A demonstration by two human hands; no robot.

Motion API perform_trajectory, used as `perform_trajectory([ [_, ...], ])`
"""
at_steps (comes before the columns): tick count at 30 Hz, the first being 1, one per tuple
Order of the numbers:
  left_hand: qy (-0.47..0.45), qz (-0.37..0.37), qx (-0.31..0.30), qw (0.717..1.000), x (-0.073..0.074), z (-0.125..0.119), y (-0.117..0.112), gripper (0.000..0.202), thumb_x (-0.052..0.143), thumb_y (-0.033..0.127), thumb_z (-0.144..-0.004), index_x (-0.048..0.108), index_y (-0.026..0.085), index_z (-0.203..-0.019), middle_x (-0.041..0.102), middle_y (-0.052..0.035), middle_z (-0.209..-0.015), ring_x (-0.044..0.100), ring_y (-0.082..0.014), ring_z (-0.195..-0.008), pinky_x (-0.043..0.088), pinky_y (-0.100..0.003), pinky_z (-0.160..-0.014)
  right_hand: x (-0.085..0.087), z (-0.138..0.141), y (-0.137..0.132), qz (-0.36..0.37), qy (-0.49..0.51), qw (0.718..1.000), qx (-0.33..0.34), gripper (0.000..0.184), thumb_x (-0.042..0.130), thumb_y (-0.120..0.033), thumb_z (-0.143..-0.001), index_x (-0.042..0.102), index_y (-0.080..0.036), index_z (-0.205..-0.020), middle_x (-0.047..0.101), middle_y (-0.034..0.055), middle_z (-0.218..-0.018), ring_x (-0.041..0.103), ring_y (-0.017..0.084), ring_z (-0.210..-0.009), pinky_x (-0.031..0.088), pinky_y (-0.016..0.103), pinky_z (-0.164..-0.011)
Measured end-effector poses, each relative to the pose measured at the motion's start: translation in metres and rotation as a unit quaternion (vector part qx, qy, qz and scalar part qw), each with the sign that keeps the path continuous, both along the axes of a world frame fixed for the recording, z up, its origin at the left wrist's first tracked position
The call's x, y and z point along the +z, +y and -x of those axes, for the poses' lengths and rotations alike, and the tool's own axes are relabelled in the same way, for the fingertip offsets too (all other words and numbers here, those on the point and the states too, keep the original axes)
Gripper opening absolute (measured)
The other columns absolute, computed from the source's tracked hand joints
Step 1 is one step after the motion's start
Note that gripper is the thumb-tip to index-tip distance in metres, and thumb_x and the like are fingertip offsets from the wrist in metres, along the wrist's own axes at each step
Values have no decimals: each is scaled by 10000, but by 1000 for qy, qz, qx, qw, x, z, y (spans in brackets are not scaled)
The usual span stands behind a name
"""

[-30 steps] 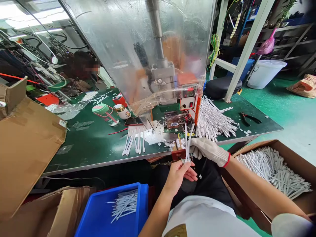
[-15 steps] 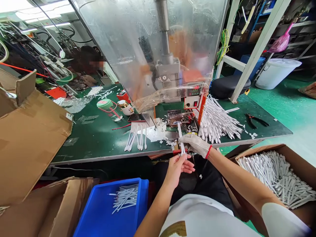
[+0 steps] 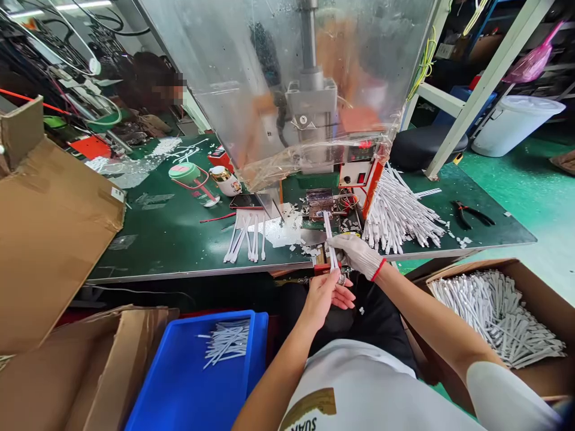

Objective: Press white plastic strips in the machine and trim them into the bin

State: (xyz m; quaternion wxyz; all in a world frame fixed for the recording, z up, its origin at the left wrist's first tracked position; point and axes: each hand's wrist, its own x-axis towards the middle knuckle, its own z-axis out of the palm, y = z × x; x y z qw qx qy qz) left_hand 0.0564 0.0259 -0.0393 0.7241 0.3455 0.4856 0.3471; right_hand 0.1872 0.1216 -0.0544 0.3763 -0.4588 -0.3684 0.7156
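A thin white strip (image 3: 329, 229) runs from the small metal fixture (image 3: 320, 203) of the press towards my lap. My left hand (image 3: 321, 296), bare, pinches its near end, the other fingers loosely curled. In a white knitted glove with a red cuff, my right hand (image 3: 359, 254) grips the strip further up, close to the bench edge. The strip's far tip rests at the fixture, and its exact seating there is too small to make out. Left of the fixture, several similar white strips (image 3: 256, 239) lie side by side on the bench.
A large heap of white strips (image 3: 399, 209) and black pliers (image 3: 471, 214) lie to the right. Clear shielding (image 3: 269, 78) hangs before the press. A blue bin (image 3: 157, 377) and a carton (image 3: 539, 299) hold more strips. A phone (image 3: 246, 201) and bottle (image 3: 193, 179) stand left.
The head view has shifted slightly, so the bench sits a little higher in the picture. Both hands keep their hold on the strip, in almost the same place at the fixture.
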Motion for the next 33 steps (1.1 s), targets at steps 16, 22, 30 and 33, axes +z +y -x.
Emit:
perform_trajectory([
  [16,-9,-3,3,1000,-2,1,1,638,608,702,-765,698,71,-812,709,-112,-617,677,-188,-503,485,-233,-472,-8,1,7,-4,11,1000,-10,362,796,-446,-712,576,-160,-739,562,-8,-560,475,88,-445,391,199,-416],
  [22,-18,19,10,1000,2,-1,4,636,623,682,-742,703,74,-909,717,-101,-640,684,-198,-518,485,-248,-483,-3,1,9,-1,10,1000,-11,360,800,-443,-707,599,-148,-751,577,1,-585,475,90,-424,362,195,-378],
  [30,-39,-1,1,999,-5,-6,10,772,548,844,-662,665,95,-807,692,-113,-633,644,-187,-475,463,-259,-456,-5,11,42,-10,-20,998,-59,276,741,-387,-767,691,-121,-824,661,61,-682,508,119,-458,387,225,-372],
  [33,-45,-7,7,999,-11,-8,10,795,509,872,-644,649,102,-783,689,-134,-637,631,-196,-462,448,-269,-450,-4,16,49,18,-7,997,-76,246,725,-358,-792,701,-120,-851,683,71,-715,549,126,-475,413,225,-380],
])
